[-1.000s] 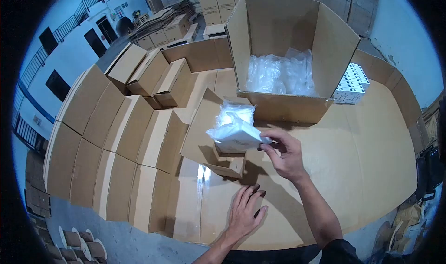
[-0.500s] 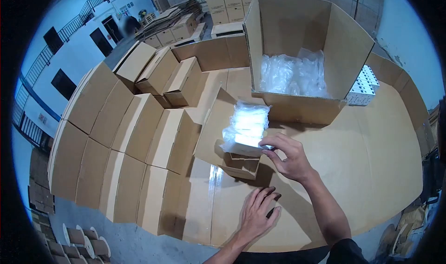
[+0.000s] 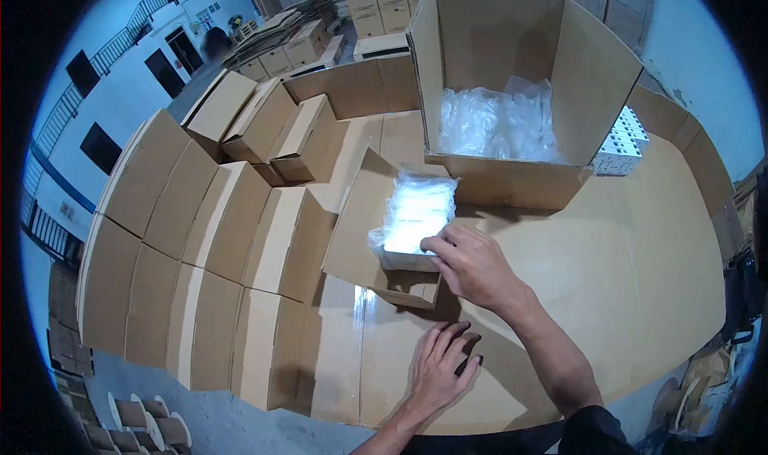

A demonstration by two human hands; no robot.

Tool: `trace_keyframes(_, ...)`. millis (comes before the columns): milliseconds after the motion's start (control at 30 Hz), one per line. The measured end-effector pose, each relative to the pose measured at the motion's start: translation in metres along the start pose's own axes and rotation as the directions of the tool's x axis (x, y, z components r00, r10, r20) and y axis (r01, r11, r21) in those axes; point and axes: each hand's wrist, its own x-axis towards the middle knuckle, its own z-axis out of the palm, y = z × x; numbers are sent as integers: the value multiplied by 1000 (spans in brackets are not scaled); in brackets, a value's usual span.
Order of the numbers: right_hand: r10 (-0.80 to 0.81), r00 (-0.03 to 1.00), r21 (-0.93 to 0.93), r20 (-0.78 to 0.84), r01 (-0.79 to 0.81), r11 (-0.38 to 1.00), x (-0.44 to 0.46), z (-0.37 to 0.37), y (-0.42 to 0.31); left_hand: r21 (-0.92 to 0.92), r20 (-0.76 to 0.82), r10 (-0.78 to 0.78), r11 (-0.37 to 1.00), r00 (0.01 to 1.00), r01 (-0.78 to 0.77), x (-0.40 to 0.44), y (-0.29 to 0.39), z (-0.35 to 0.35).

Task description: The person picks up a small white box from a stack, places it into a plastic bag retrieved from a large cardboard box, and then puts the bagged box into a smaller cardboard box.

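Note:
An open cardboard box (image 3: 412,295) stands mid-table with its flap up on the left. Inside it is a row of white items in clear plastic bags (image 3: 420,203), glaring in the light. At the front of that row is a flat white box (image 3: 410,260), its details washed out. The bent thumb and fingers of my right hand (image 3: 472,267) pinch its right end. My left hand (image 3: 442,367) lies palm down on the table in front of the cardboard box, fingers spread, holding nothing.
A large open carton (image 3: 512,184) with clear plastic bags (image 3: 500,125) stands behind. Closed brown boxes (image 3: 196,215) are stacked in rows on the left. Small white printed boxes (image 3: 620,147) sit at the back right. Cardboard walls (image 3: 360,85) edge the table. A person (image 3: 214,45) is far off.
My right hand has moved slightly left and down, and the white box has lowered into the front of the cardboard box. My left hand has stayed in place. The view has shifted slightly.

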Motion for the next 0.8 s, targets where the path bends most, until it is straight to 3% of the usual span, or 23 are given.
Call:
trace_keyframes(467,58,995,-245,85,-36,969,10,12,-9,0,-25,11,1000,1000,-11,-2,-3,5)
trace_keyframes(700,74,995,-213,62,-59,975,5,12,-5,-3,-13,18,1000,1000,-18,-1,-2,5)
trace_keyframes(800,81,994,-97,69,-74,993,0,5,-4,27,-10,29,999,1000,-29,2,-1,8)
